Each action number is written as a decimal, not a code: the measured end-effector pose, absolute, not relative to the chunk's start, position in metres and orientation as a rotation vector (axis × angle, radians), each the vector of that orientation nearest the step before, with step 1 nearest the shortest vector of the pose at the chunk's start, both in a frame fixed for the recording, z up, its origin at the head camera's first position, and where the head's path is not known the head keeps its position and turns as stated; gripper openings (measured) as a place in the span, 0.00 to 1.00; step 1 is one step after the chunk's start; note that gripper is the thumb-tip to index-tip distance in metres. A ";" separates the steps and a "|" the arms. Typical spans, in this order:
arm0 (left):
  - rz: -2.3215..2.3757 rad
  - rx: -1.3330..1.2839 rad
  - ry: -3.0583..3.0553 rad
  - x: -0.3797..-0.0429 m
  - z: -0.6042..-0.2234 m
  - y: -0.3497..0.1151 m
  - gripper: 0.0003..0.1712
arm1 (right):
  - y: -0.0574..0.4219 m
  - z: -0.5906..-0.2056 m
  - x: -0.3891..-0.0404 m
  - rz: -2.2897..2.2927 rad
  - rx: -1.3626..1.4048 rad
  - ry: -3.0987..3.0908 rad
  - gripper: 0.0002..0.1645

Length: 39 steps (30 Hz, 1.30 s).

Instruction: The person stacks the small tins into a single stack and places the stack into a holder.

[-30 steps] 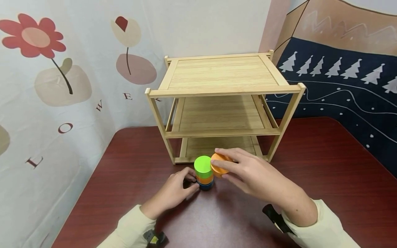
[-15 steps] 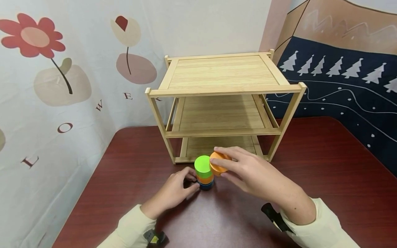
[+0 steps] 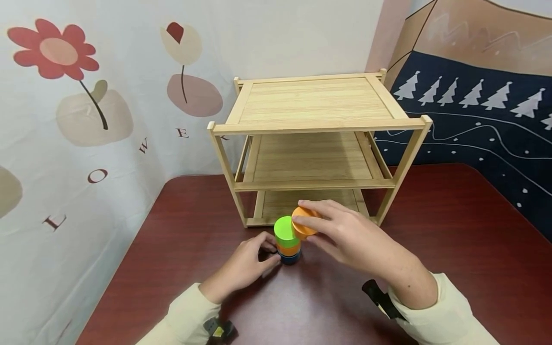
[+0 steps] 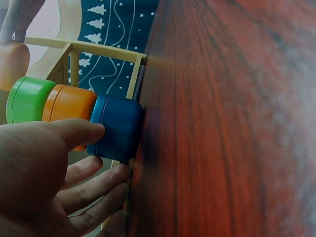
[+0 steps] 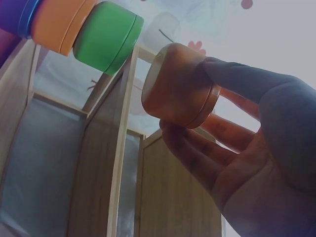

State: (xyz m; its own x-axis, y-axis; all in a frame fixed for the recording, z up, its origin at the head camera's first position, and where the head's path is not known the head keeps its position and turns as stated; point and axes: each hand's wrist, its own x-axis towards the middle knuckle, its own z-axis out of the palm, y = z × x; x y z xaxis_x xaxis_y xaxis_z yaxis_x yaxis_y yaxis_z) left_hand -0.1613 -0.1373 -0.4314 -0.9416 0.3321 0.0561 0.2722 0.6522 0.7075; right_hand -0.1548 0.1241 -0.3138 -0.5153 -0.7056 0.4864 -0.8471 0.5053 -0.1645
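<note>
A stack of small round lidded jars stands on the table: a dark blue jar at the bottom, an orange jar in the middle and a green jar on top. My left hand steadies the stack low on its left, thumb on the blue jar and fingers round its far side. My right hand holds a second orange jar between thumb and fingers. That jar is tilted, beside and slightly above the green one, overlapping it in the head view; a gap shows between them in the right wrist view.
Right behind the stack stands a three-tier wooden shelf on the dark red table. A printed cloth with flowers and letters hangs at the left and back, and a navy one with trees at the right.
My right hand has raised the orange jar a little and brought it slightly left, toward the green jar. The left hand and the stack hold still while the head view shifts slightly.
</note>
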 end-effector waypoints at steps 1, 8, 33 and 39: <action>1.174 0.516 2.784 -0.161 -0.431 -0.137 0.14 | 0.124 -0.314 -0.155 0.552 1.290 -2.396 0.27; 1.168 0.525 2.795 -0.161 -0.432 -0.138 0.14 | 0.122 -0.314 -0.157 0.575 1.306 -2.378 0.26; 1.177 0.502 2.779 -0.160 -0.431 -0.138 0.13 | 0.113 -0.314 -0.163 0.568 1.334 -2.406 0.27; 1.161 0.503 2.780 -0.161 -0.431 -0.138 0.13 | 0.111 -0.314 -0.163 0.561 1.331 -2.416 0.26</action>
